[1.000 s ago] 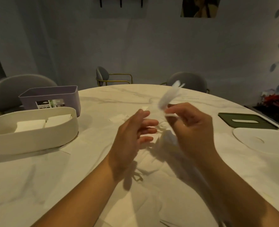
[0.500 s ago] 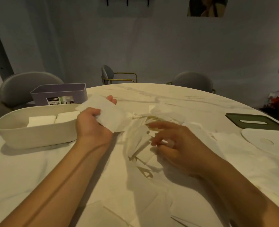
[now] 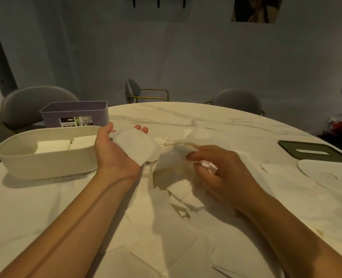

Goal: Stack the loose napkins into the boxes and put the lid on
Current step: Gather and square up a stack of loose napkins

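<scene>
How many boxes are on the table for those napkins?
2. The white oval box sits at the left, folded napkins inside; the purple box stands just behind it, contents hidden from view.

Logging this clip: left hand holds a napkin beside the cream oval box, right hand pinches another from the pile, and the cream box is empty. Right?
No: the head view shows folded napkins in the cream oval box, so it is not empty. The rest stands: the left hand holds a napkin beside it, and the right hand pinches a second napkin from the pile.
</scene>
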Demonstrator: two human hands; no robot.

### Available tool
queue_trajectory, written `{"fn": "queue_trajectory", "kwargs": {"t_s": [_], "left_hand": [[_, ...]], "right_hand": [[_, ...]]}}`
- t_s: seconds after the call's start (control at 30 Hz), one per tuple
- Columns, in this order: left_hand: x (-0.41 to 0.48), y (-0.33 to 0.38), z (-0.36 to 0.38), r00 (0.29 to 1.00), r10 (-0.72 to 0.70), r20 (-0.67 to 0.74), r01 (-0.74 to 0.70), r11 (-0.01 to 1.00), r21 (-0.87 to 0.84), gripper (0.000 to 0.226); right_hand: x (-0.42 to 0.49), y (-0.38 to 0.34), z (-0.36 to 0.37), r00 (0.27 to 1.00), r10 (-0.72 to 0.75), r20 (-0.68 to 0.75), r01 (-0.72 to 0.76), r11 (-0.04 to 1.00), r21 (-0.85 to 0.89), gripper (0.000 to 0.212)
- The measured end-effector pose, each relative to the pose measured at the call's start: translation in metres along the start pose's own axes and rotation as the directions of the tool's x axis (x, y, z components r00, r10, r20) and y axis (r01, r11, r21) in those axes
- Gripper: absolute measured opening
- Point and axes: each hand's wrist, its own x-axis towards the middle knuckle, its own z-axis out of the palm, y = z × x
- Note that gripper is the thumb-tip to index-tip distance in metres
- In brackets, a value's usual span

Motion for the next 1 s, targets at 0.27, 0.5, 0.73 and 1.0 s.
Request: {"fn": "queue_trajectory", "kwargs": {"t_s": [0.27, 0.5, 0.73, 1.0], "left_hand": [[-0.014, -0.014, 0.011, 0.991, -0.112, 0.07, 0.11, 0.993, 0.03, 0.068], [-0.026, -0.036, 0.015, 0.96, -0.247, 0.13, 0.231, 0.964, 0.129, 0.054], [-0.041, -0.062, 0.018, 0.891, -0.356, 0.283, 0.311, 0.931, 0.193, 0.025], [-0.038, -0.06, 0.016, 0.951, -0.274, 0.147, 0.24, 0.947, 0.215, 0.043]], "right_hand": [[0.005, 0.008, -0.018, 0.743, 0.631, -0.224, -0.41, 0.693, 0.593, 0.018], [0.004, 0.005, -0.038, 0.608, 0.794, -0.028, -0.389, 0.329, 0.861, 0.017], [0.006, -0.009, -0.028, 0.661, 0.749, 0.047, -0.388, 0.287, 0.876, 0.02], [0.006, 0.002, -0.033, 0.801, 0.396, 0.449, -0.266, -0.436, 0.859, 0.091]]}}
